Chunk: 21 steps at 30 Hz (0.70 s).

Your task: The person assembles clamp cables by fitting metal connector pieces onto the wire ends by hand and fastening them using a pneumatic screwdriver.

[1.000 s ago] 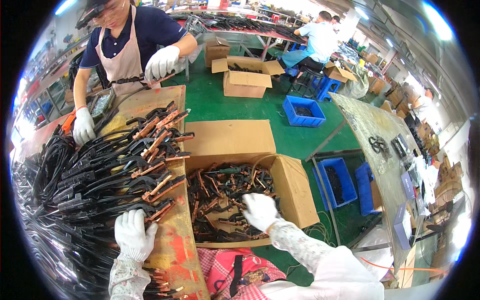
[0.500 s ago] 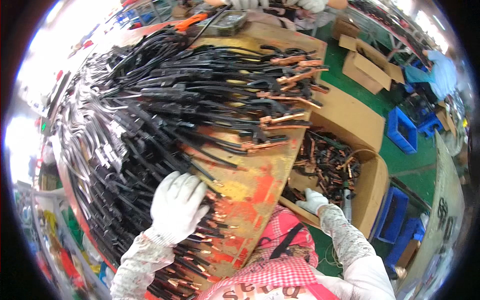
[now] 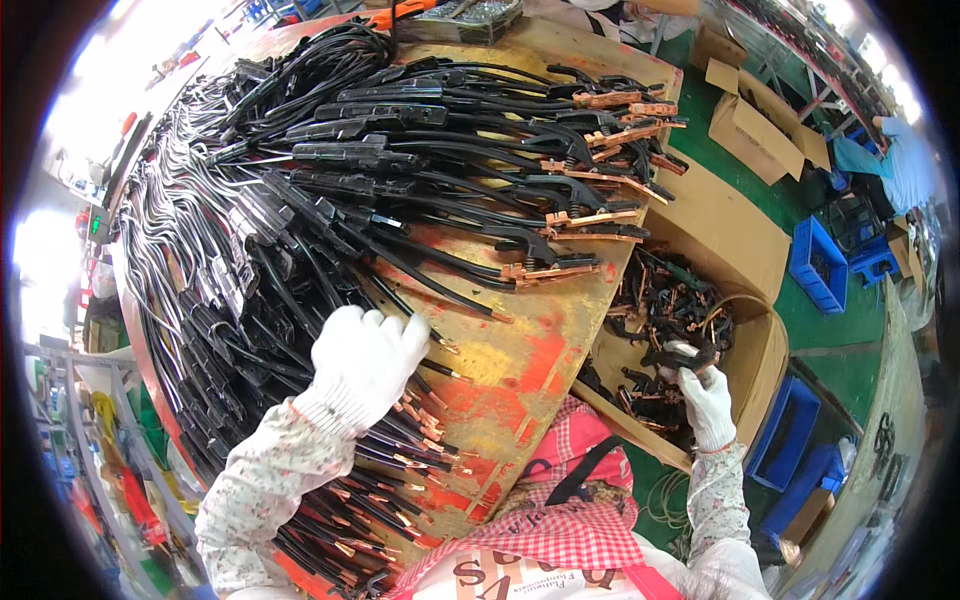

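workshop floor, green, with open cardboard boxes (image 3: 762, 120) and blue crates (image 3: 818, 265) off to the right. main surface: a worn yellow and orange worktable (image 3: 520, 345), most of it covered by a dense heap of black cables (image 3: 300, 220). many cables end in black-handled clamps with copper jaws (image 3: 585, 215), laid in a rough fan with the copper ends toward the table's right edge.

left hand (image 3: 365, 360), white glove: palm down, fingers spread, resting flat on a bundle of cables near the front of the table. bare copper-tipped cable ends (image 3: 415, 440) lie just beside and below it. not closed around anything.

right hand (image 3: 705, 400), white glove: reaches into the open cardboard carton (image 3: 745, 260) standing against the table's right edge. fingers closed on a dark clamp part (image 3: 685, 355), held just above the loose pile of dark and copper clamp parts (image 3: 670, 300) in the carton. grip detail is small at this edge of the view; appears to be a pinch from below.

red checked apron (image 3: 590, 520) at the lower edge.
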Tool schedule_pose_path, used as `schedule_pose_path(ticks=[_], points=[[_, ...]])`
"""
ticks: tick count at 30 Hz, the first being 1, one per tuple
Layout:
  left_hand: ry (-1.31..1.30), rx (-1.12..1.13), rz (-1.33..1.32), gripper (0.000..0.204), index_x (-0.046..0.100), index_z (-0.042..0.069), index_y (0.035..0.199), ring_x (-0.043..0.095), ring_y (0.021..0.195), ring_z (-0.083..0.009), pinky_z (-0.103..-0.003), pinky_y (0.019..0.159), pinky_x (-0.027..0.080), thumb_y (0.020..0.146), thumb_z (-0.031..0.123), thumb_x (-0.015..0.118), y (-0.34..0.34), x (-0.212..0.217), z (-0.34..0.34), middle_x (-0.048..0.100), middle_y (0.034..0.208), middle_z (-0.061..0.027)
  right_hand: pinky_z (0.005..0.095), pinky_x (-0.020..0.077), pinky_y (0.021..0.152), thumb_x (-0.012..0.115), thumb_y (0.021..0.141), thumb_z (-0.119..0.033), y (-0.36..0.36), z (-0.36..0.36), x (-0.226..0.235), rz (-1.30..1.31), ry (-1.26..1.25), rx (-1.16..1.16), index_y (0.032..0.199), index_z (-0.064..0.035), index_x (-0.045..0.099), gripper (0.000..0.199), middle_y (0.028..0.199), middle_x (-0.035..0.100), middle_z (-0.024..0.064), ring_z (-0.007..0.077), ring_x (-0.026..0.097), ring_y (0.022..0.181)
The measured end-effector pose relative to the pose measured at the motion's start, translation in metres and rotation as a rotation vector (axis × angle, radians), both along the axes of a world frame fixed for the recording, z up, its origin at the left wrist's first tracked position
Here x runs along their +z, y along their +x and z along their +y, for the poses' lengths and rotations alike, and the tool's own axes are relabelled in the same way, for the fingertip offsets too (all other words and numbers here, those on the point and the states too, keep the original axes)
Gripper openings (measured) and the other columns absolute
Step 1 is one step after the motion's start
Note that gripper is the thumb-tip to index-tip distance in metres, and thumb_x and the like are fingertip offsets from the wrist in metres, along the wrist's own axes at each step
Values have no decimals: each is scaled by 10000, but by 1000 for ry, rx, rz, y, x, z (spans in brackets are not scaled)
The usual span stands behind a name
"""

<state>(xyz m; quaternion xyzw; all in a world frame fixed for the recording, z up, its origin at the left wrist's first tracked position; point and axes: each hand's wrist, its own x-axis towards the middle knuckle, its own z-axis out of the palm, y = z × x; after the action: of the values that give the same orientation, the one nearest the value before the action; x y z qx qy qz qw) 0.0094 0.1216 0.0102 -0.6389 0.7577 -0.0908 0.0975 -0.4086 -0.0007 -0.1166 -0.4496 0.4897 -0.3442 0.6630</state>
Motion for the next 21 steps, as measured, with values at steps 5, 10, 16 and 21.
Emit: schedule_pose_path(ticks=[5, 10, 16, 21], points=[[-114, -138, -76, 371, 594, 138, 1182, 607, 648, -150, -336, 601, 460, 827, 243, 575, -25, -16, -24, 557, 782, 34, 294, 450, 659, 770, 800, -53, 62, 0, 55, 677, -810, 160, 1165, -65, 719, 370, 820, 529, 64, 174, 546, 718], [-219, -274, -263, 269, 627, 104, 1038, 615, 852, -198, -344, 824, 469, 807, 243, 628, -16, -19, -49, 582, 823, 4, 258, 449, 642, 721, 837, 9, 87, 8, 82, 521, -805, 205, 1186, -30, 698, 352, 794, 578, 35, 141, 564, 691], [78, -239, 156, 246, 620, 161, 823, 602, 749, -218, -369, 781, 482, 749, 385, 690, 15, 5, 1, 569, 749, 4, 218, 518, 676, 644, 904, 17, 110, 22, 113, 147, 42, 294, 1265, 26, 638, 361, 962, 703, 61, 110, 662, 782], [212, -66, 246, 274, 636, 149, 897, 649, 625, -242, -379, 566, 503, 833, 408, 697, 8, 14, -20, 614, 773, -29, 342, 556, 767, 598, 969, -139, 111, 16, 91, -418, 165, 257, 1266, 68, 612, 362, 1104, 700, 145, 211, 684, 920]])
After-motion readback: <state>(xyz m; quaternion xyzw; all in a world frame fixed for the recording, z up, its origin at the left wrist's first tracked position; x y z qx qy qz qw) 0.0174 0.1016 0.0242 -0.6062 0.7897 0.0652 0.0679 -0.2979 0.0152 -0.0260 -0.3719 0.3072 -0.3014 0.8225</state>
